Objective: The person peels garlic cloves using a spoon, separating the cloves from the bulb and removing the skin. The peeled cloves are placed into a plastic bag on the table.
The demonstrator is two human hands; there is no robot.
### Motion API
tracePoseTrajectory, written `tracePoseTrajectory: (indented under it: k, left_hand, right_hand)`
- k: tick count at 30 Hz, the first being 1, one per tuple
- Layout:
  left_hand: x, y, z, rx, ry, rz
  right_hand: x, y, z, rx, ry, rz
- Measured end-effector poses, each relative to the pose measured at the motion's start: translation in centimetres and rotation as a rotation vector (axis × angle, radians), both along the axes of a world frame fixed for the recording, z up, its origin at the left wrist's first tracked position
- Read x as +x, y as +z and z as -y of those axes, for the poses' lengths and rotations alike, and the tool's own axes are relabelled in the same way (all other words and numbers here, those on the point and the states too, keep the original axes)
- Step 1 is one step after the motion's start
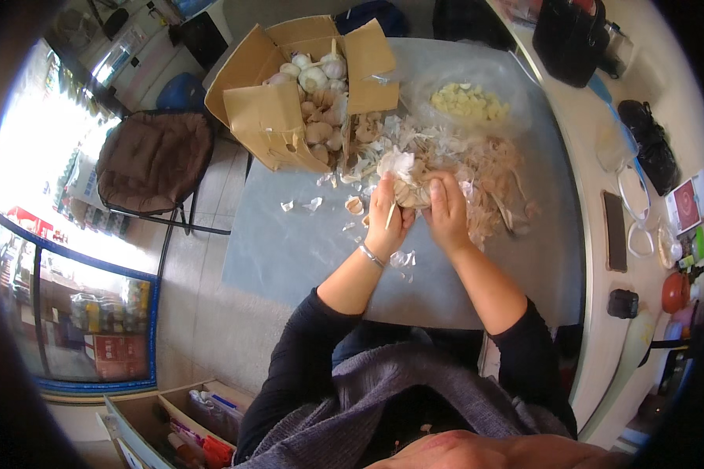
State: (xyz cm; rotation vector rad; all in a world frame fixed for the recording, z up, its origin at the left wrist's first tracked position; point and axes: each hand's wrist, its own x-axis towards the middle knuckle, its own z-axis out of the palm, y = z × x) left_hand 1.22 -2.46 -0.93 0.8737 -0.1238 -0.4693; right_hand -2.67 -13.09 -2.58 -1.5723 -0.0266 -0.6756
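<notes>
Both hands hold one garlic bulb [412,194] above the grey table [293,234]. My left hand [385,214] grips its left side, and a thin pale stick or stem [391,216] shows against the fingers. On the opposite side my right hand [446,208] has its thumb pressed near the cloves. White papery skin [400,164] stands up loosely at the bulb's top. Beyond the hands spreads a heap of garlic skins [493,170]. A loose clove [354,204] lies just left of my left hand. The fingers' undersides are hidden.
An open cardboard box [264,126] with several whole garlic bulbs [314,79] stands at the back left. Peeled cloves [469,102] sit in clear plastic at the back right. A cushioned chair [155,158] is left of the table; a cluttered counter [598,293] runs along the right.
</notes>
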Motion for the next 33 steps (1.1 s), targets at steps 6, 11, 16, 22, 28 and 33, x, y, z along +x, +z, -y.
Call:
tracePoseTrajectory:
  k: [6, 11, 16, 22, 28, 33]
  left_hand:
    - [1.4, 0.0, -0.7, -0.239, 0.008, -0.339]
    - [1.3, 0.1, -0.9, -0.282, -0.029, -0.271]
    - [2.7, 0.3, -2.7, -0.444, 0.22, -0.165]
    - [3.2, 2.2, -4.1, -0.261, 0.316, -0.02]
    - [1.8, 2.2, -3.1, 0.128, 0.079, 0.113]
    - [2.3, -1.3, -2.2, 0.392, 0.099, 0.503]
  right_hand:
    - [0.3, 0.6, 0.2, 0.373, 0.373, -0.097]
    - [0.3, 1.2, -1.2, 0.803, 0.269, -0.126]
    - [0.8, 0.0, -0.1, 0.63, 0.222, -0.166]
    - [0.3, -0.8, -2.5, 0.073, 0.439, -0.477]
    - [-0.2, 0.5, -1.4, 0.075, 0.208, -0.33]
    - [-1.4, 2.8, -1.0, -0.152, 0.081, 0.038]
